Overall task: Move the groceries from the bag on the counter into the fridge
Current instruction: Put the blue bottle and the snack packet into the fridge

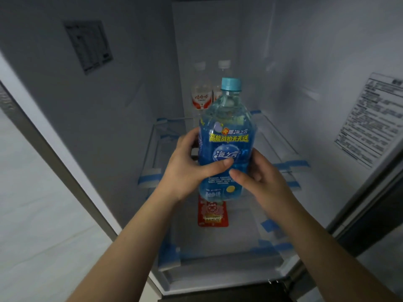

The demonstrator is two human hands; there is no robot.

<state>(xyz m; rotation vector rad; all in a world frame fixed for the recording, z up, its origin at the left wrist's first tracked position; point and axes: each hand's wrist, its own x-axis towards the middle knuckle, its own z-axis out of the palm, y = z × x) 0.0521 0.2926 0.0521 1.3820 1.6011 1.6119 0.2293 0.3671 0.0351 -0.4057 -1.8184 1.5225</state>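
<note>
A big blue drink bottle (227, 136) with a light-blue cap and a blue label is held upright inside the open fridge, above the glass shelf (277, 136). My left hand (192, 168) grips its left side, thumb across the label. My right hand (259, 179) holds its lower right side. Behind it, at the back of the shelf, stand two clear water bottles (201, 92) with red-and-white labels; the right one is mostly hidden. A red snack packet (212, 213) lies flat on the lower shelf, under the held bottle. The bag and counter are out of view.
The fridge's white walls close in left and right, with a sticker (89, 45) on the left wall and a printed label (370, 120) on the right. Blue tape (290, 165) marks the shelf edges. A lower shelf rim (218, 267) is near the front.
</note>
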